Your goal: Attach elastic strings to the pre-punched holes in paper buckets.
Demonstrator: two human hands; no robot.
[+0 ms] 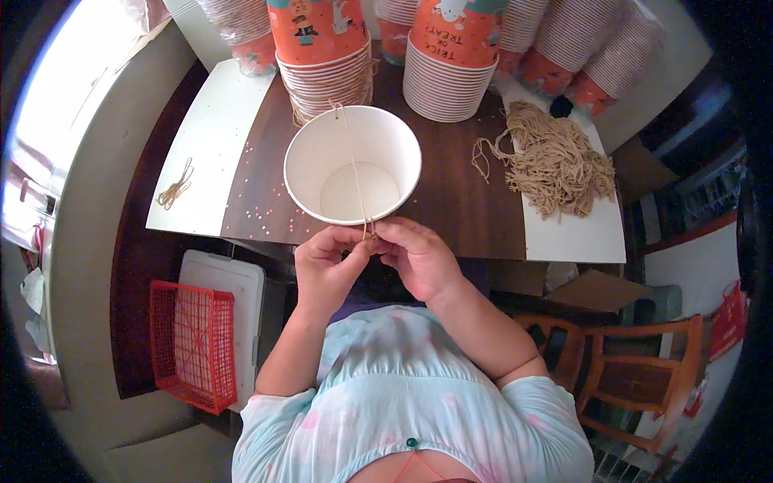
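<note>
A white paper bucket [354, 165] lies tipped at the table's front edge, its open mouth facing me. One tan cord [352, 153] runs across the mouth from a hole in the far rim to the near rim. At the near rim, my left hand [332, 262] pinches the cord between thumb and fingers. My right hand [417, 256] is closed beside it, its fingertips on the same bit of cord. The fingertips of both hands nearly meet, and the exact shape of the cord between them is partly hidden.
Stacks of orange-printed paper buckets [322, 32] [452, 72] stand behind. A heap of tan cords [555, 161] lies at right, a small cord bundle [175, 185] at left. Tiny paper dots [266, 211] dot the brown table [266, 173]. A red basket [193, 346] sits lower left, a wooden chair [640, 378] lower right.
</note>
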